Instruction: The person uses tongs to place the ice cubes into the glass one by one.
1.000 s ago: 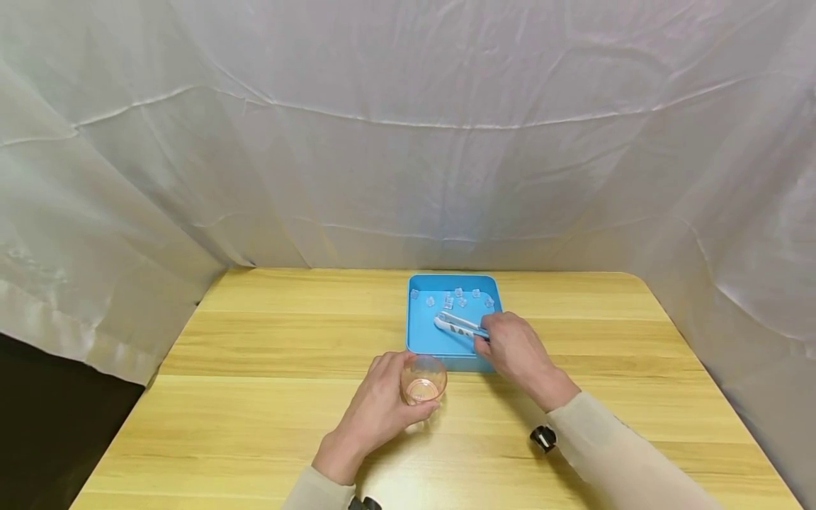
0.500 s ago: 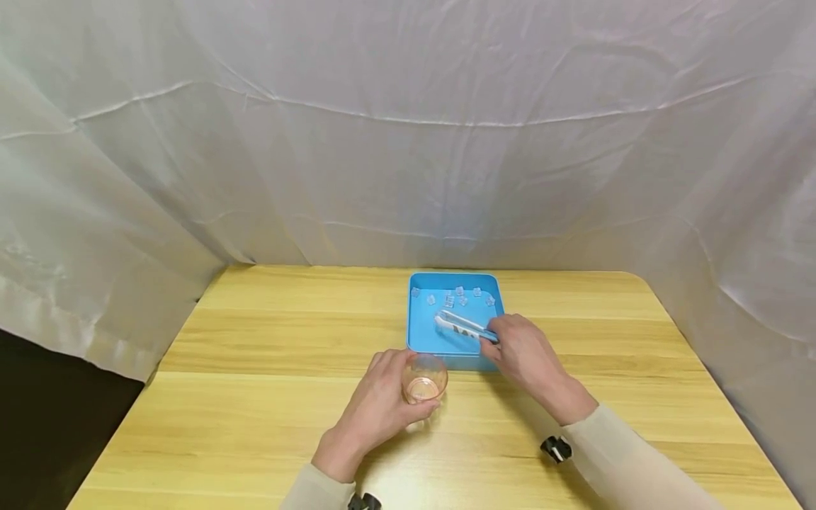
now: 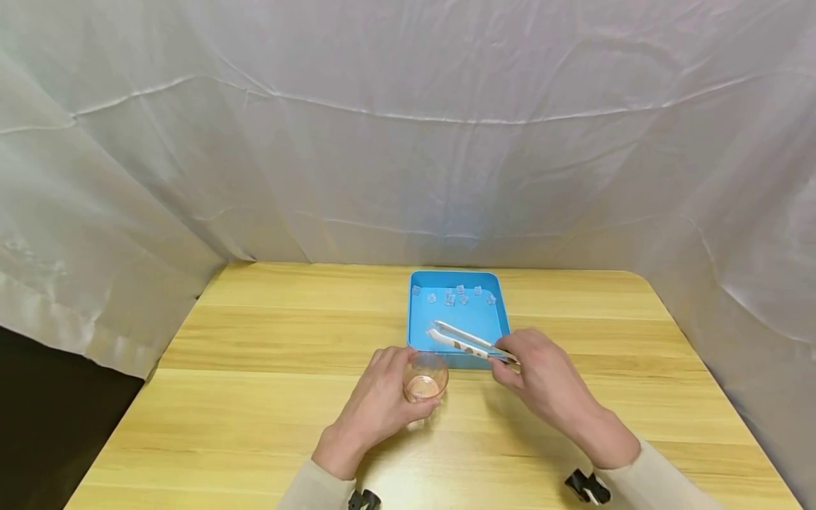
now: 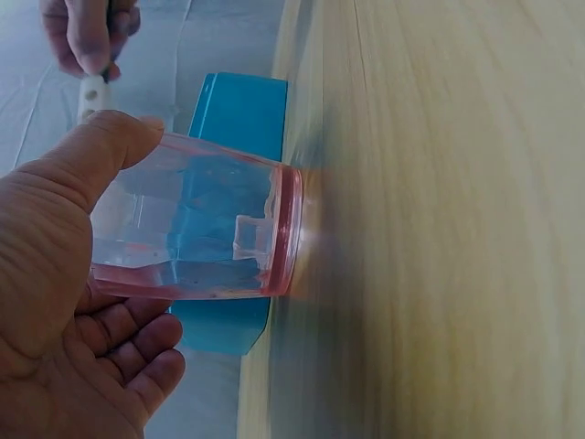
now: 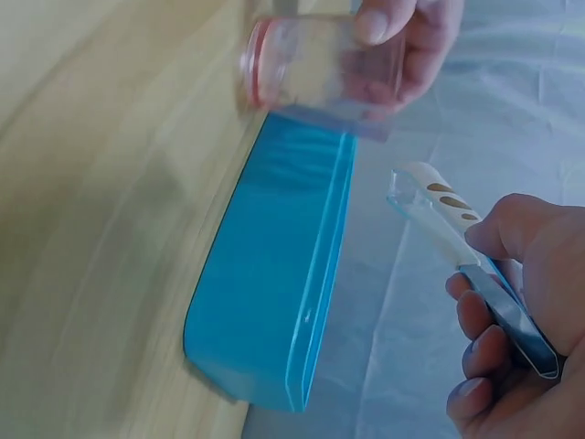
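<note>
At the far middle of the table (image 3: 255,425), in the head view, a blue box (image 3: 417,326) is seen with a scatter of clear cubes (image 3: 450,300), most of them gathered toward its back wall. Just in front, a pinkish glass (image 3: 426,365) is grasped by the left hand (image 3: 372,407), mouth up, thumb and fingers curled around it. White tongs (image 3: 470,348) are gripped by the right hand (image 3: 551,382), their tips angled leftward above the box's near part. The scene is backed by pale cloth (image 3: 382,177).

Over to the left wrist view: a clear square-edged piece (image 4: 251,238) is shown low in the glass, the box partly covered behind it. Whether the base is touching the table cannot be told.

In the right wrist view, the tongs are clasped between thumb and curled fingers, and what looks like a clear cube (image 5: 400,189) is pinched at their tips, near the glass.
</note>
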The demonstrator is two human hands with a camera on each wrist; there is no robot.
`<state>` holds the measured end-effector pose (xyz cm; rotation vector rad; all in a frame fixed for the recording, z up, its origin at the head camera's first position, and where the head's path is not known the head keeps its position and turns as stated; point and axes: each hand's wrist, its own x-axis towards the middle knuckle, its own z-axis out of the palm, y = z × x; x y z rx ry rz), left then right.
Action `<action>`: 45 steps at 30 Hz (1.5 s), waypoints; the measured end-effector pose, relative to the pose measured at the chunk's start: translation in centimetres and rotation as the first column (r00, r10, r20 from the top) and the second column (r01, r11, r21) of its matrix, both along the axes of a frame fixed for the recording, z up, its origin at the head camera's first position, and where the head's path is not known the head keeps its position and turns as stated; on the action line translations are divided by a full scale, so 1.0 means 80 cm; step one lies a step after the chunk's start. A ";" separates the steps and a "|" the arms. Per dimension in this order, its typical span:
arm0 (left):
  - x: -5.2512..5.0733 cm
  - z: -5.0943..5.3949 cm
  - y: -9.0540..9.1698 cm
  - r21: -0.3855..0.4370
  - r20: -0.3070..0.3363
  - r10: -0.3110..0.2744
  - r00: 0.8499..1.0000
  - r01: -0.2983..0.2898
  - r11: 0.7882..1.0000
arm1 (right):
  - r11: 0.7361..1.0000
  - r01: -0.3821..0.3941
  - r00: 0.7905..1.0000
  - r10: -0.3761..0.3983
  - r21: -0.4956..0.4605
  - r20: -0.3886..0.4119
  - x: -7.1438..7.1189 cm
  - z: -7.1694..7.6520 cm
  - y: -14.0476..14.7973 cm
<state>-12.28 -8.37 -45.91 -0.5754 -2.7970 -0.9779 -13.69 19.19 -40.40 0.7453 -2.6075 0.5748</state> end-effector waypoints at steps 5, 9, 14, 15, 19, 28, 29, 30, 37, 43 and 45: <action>-0.001 0.001 -0.001 -0.030 -0.016 -0.003 1.000 0.003 1.000 | 0.999 -0.029 0.999 0.027 -0.031 -0.041 0.018 0.003 0.001; -0.002 0.003 -0.001 -0.064 -0.039 -0.003 0.999 0.000 0.998 | 0.997 -0.069 0.996 0.067 -0.036 -0.064 0.030 0.002 0.000; -0.004 0.006 -0.002 -0.073 -0.046 -0.008 0.999 0.005 0.997 | 0.991 -0.134 0.985 0.130 -0.025 -0.117 0.037 -0.001 0.000; -0.004 0.006 -0.002 -0.073 -0.046 -0.009 0.999 0.005 0.997 | 0.990 -0.142 0.983 0.139 -0.022 -0.123 0.037 -0.002 0.000; -0.004 0.007 -0.003 -0.067 -0.045 -0.008 0.999 0.005 0.998 | 0.986 -0.165 0.978 0.161 -0.015 -0.130 0.038 -0.007 0.000; -0.004 0.005 -0.003 -0.054 -0.061 -0.013 0.998 0.010 0.999 | 0.985 -0.172 0.979 0.170 -0.008 -0.111 0.042 -0.014 0.000; -0.003 0.005 -0.003 -0.052 -0.058 -0.012 0.998 0.009 0.999 | 0.985 -0.172 0.979 0.170 -0.008 -0.110 0.042 -0.014 -0.001; -0.003 0.004 -0.003 -0.054 -0.058 -0.011 0.998 0.008 0.999 | 0.985 -0.173 0.979 0.171 -0.008 -0.110 0.042 -0.014 -0.001; -0.002 0.003 -0.004 -0.070 -0.040 -0.005 0.999 0.002 0.998 | 0.984 -0.176 0.978 0.174 -0.003 -0.111 0.044 -0.014 -0.002; -0.003 0.003 -0.005 -0.065 -0.060 -0.008 0.998 0.004 0.998 | 0.986 -0.167 0.979 0.167 0.013 -0.115 0.045 -0.014 -0.002; -0.003 0.003 -0.004 -0.060 -0.059 -0.008 0.998 0.005 0.998 | 0.987 -0.161 0.981 0.162 0.019 -0.110 0.045 -0.014 -0.003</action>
